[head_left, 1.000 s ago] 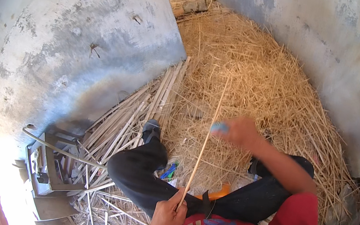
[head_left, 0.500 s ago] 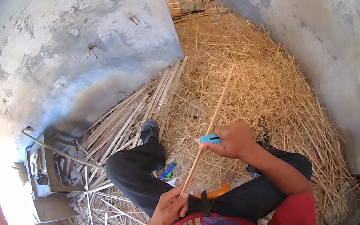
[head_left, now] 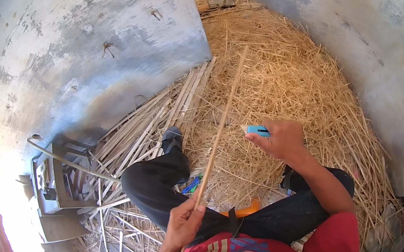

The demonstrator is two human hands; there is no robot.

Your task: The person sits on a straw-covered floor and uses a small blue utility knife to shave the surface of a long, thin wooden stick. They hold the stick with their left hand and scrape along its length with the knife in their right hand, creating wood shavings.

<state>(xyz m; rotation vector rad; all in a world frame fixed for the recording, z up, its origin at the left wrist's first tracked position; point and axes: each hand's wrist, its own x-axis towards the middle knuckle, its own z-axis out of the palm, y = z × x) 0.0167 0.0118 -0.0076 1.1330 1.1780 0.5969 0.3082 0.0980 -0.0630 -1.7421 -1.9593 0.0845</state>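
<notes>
My left hand is closed around the lower part of a long, thin wooden strip, which points up and away from my lap over the straw. My right hand grips a light-blue utility knife, held out to the right of the strip and apart from it. The knife's tip points left toward the strip. Below my left hand, the strip's near end runs down beside my red shirt and is partly hidden.
Straw and shavings cover the floor. A bundle of wooden strips lies left of my foot. A wooden frame box stands at lower left. Orange and blue objects lie by my legs. Worn walls surround the space.
My right hand with the knife has moved away from the strip, up and to the right. The strip has swung left at its far end, and my left hand has shifted slightly left.
</notes>
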